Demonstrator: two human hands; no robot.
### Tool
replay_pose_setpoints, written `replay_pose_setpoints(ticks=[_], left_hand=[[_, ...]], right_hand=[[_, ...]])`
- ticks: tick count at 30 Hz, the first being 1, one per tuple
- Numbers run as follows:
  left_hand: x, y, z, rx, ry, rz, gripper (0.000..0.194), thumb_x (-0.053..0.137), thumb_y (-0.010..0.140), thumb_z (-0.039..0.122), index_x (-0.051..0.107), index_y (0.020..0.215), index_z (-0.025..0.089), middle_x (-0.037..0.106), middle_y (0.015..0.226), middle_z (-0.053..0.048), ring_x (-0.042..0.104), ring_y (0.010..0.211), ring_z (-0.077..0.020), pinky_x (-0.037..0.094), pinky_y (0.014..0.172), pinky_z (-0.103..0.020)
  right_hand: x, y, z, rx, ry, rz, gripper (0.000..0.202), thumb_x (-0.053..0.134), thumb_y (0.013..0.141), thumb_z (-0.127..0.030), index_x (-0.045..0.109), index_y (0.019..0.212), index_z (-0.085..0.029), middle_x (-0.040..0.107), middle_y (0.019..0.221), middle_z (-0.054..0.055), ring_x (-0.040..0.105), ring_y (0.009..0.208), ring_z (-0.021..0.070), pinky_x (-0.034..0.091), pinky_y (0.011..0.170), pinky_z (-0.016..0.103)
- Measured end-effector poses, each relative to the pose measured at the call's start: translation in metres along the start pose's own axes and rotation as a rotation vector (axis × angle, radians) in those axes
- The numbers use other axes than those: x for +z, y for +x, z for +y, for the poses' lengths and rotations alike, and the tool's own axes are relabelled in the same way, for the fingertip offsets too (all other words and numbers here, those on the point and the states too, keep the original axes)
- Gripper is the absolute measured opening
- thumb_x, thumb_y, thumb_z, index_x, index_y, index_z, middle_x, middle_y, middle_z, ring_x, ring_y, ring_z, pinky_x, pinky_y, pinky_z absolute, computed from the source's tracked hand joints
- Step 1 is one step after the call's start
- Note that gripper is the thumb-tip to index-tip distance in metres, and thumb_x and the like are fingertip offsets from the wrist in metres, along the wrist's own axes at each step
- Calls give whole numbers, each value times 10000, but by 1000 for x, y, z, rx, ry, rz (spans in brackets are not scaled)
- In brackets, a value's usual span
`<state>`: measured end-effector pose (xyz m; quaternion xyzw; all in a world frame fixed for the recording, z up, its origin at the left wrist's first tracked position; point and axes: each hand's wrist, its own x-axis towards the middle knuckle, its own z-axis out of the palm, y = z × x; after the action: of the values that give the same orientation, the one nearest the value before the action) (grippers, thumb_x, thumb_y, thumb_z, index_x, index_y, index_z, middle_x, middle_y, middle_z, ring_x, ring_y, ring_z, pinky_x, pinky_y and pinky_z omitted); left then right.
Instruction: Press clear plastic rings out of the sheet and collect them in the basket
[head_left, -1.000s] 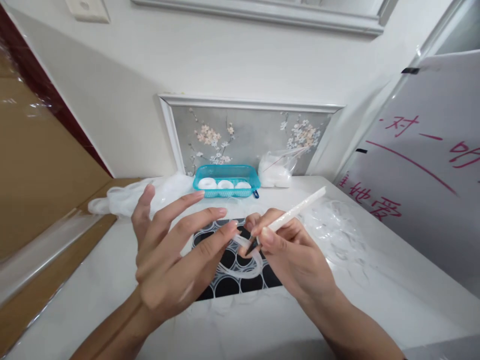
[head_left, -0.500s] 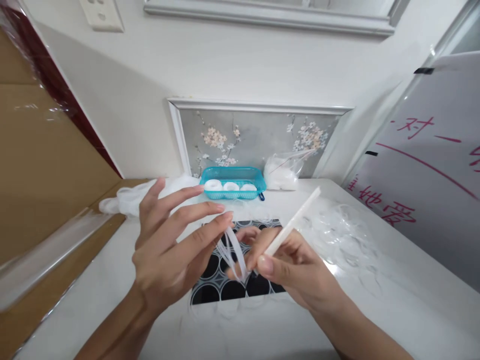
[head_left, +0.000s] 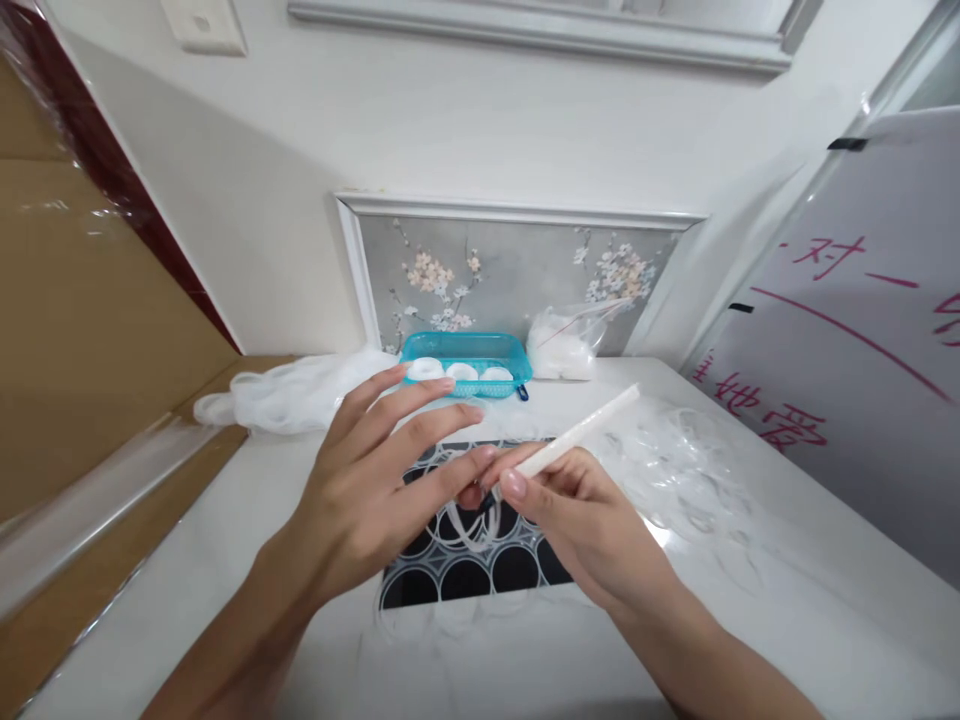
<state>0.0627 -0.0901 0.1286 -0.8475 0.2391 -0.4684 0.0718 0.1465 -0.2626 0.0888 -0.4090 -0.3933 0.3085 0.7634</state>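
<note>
My right hand (head_left: 581, 515) grips a slim white stick (head_left: 581, 430) between thumb and fingers. It slants up to the right, and a small dark tip shows below the fingers. A thin white band in a loop (head_left: 472, 545) hangs by that tip, close under both hands' fingertips. My left hand (head_left: 375, 480) has its fingers stretched out and apart; its forefinger reaches to the right hand's fingertips. The left thumb is hidden, so any contact with the loop there cannot be seen. Beneath the hands lies a black-and-grey circle-patterned mat (head_left: 465, 585).
A blue basket (head_left: 517, 350) with white rolls stands at the back, beside a clear bag (head_left: 566, 345) of white material. White looped bands (head_left: 300, 395) lie back left, and clear loops (head_left: 686, 470) spread at right. Cardboard (head_left: 90, 330) borders the left, a written board (head_left: 847, 350) the right.
My left hand has moved right, its forefinger now at the right hand's fingertips. The band loop, stretched between the hands before, hangs lower and rounder. The stick tilts flatter, and its dark tip shows.
</note>
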Motion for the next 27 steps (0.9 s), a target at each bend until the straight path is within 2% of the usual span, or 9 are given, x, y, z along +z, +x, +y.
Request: replay_pose_setpoints(ticks=[3, 7, 10, 13, 17, 21, 25, 27], left_hand=[[2, -2, 0, -44, 9, 19, 195, 627, 888, 158, 695, 1000, 303, 699, 1124, 14, 596, 1178, -200, 425, 1077, -459], [2, -2, 1, -123, -24, 31, 218, 666, 844, 117, 696, 975, 289, 694, 1128, 11, 590, 1185, -216, 409, 1078, -486], [2, -2, 1, -178, -51, 50, 231, 679, 830, 103, 696, 964, 290, 701, 1102, 7, 603, 1155, -218, 418, 1058, -506], [3, -1, 0, -227, -77, 66, 239, 670, 831, 87, 700, 954, 289, 704, 1084, 8, 612, 1137, -217, 421, 1048, -515], [6, -1, -2, -265, -117, 47, 224, 642, 854, 83, 698, 954, 276, 706, 1088, 6, 614, 1126, -211, 420, 1049, -511], [5, -2, -5, -263, -126, 29, 222, 623, 871, 93, 692, 980, 273, 703, 1107, 2, 606, 1141, -207, 417, 1057, -496], [3, -3, -6, -178, -88, 27, 242, 626, 859, 80, 689, 1007, 260, 699, 1124, -11, 586, 1177, -222, 413, 1060, -490], [3, -3, -5, -138, -75, 18, 247, 631, 851, 75, 689, 1013, 253, 692, 1145, -18, 570, 1204, -233, 414, 1061, -489]], right_hand=[[-1, 0, 1, -30, -50, 36, 114, 656, 893, -319, 768, 895, -296, 735, 872, 19, 673, 847, 173, 511, 861, 345], [-1, -4, 1, -112, -172, 62, 135, 663, 889, -276, 777, 939, -329, 740, 855, 17, 640, 929, 184, 506, 847, 326], [0, -7, -1, -116, -220, 73, 131, 665, 889, -281, 782, 915, -335, 743, 850, 22, 619, 938, 189, 511, 819, 328], [0, -10, -5, -74, -246, 20, 125, 671, 884, -282, 784, 903, -330, 748, 855, 20, 611, 959, 188, 510, 832, 331], [1, -12, -10, 1, -290, -117, 123, 685, 870, -263, 787, 913, -316, 755, 866, 15, 596, 1019, 192, 489, 914, 356], [0, -11, -11, 21, -261, -161, 92, 718, 842, -283, 787, 899, -309, 761, 877, 9, 619, 1049, 194, 440, 1016, 399], [-3, -5, -5, -90, -189, -100, 115, 706, 860, -271, 772, 923, -341, 758, 927, -21, 677, 1009, 173, 303, 1153, 444], [-6, -3, -2, -107, -171, -61, 113, 706, 862, -280, 767, 923, -353, 755, 931, -29, 669, 1052, 172, 300, 1160, 440]])
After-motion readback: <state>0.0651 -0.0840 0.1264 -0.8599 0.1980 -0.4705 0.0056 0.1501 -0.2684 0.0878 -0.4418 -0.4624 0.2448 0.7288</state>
